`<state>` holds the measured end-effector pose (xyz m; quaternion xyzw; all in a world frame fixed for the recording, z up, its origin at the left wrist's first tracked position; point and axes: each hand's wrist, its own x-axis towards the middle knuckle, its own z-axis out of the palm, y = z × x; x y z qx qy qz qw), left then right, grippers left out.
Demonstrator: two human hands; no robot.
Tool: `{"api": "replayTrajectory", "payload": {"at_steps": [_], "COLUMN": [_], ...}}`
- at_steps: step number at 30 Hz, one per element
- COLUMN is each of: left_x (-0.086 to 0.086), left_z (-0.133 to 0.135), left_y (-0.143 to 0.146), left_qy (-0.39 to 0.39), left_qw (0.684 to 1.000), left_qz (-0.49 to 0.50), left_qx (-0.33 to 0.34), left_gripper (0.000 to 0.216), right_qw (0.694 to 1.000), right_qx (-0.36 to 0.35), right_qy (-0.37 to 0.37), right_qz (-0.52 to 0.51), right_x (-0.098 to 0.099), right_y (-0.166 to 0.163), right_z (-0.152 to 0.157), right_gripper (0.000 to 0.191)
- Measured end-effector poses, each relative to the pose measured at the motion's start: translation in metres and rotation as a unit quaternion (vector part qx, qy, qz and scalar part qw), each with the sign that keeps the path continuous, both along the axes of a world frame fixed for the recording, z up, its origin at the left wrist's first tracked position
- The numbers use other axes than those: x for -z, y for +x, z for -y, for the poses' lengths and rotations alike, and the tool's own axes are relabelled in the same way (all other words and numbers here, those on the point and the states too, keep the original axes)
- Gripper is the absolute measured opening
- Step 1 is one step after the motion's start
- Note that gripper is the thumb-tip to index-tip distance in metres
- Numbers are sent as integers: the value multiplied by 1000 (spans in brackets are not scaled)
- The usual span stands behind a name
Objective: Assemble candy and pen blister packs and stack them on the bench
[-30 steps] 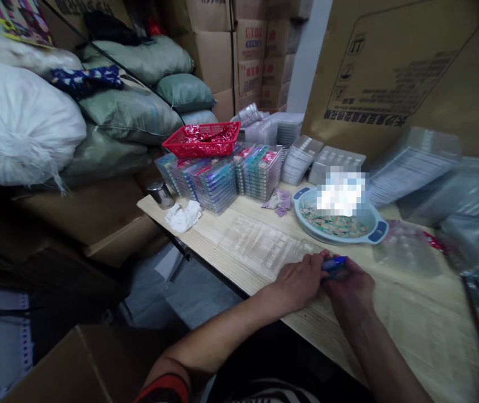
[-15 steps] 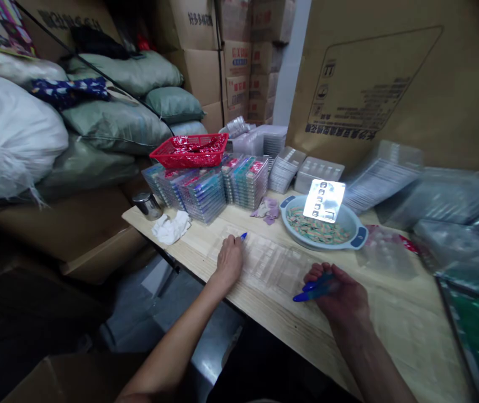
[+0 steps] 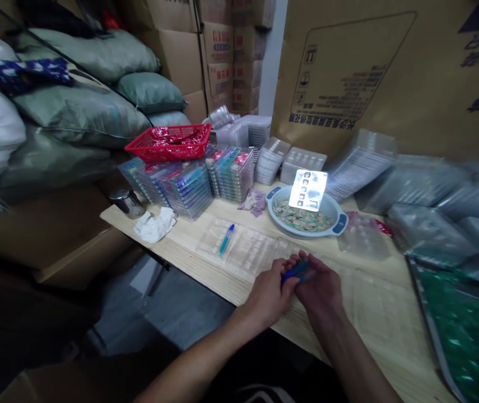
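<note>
My right hand (image 3: 321,286) is closed round a bunch of blue pens (image 3: 294,272) near the front edge of the wooden table (image 3: 382,313). My left hand (image 3: 270,291) meets it from the left, fingers pinching the pens' ends. One blue and green pen (image 3: 226,239) lies in the left slot of a clear plastic tray (image 3: 247,251) just beyond my hands. Behind the tray sits a pale blue basin (image 3: 340,224) of small coloured pieces with a shiny card (image 3: 307,190) propped in it.
Stacks of filled clear packs (image 3: 193,184) carry a red basket (image 3: 167,143) at the back left. A metal cup (image 3: 128,201) and crumpled tissue (image 3: 154,225) sit at the left corner. Empty trays (image 3: 361,162), plastic bags, a green sheet (image 3: 461,330), sacks and cartons surround the table.
My left hand left one pen in the tray's left slot and came back to my right hand, taking hold of the pen bunch. The view shifted right.
</note>
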<state>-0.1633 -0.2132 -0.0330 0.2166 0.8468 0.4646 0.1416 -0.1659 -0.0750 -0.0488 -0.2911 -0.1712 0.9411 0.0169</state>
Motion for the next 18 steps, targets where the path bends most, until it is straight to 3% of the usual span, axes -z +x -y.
{"api": "replayTrajectory", "payload": {"at_steps": [5, 9, 15, 18], "left_x": [0, 1, 11, 15], "left_z": [-10, -7, 3, 18], "left_y": [-3, -9, -18, -31], "left_qy": [-11, -59, 63, 50], "left_qw": [1000, 998, 996, 984], "left_qz": [23, -5, -18, -109], "left_qx": [-10, -21, -65, -134], "left_gripper": [29, 15, 24, 18], "right_qw": [999, 999, 999, 998], "right_qx": [23, 28, 37, 48], "right_qy": [20, 27, 3, -8], "right_qz": [27, 0, -3, 45], "right_x": [0, -6, -5, -7], "right_y": [8, 12, 6, 5], "right_z": [0, 6, 12, 1], "right_gripper": [23, 23, 26, 25]}}
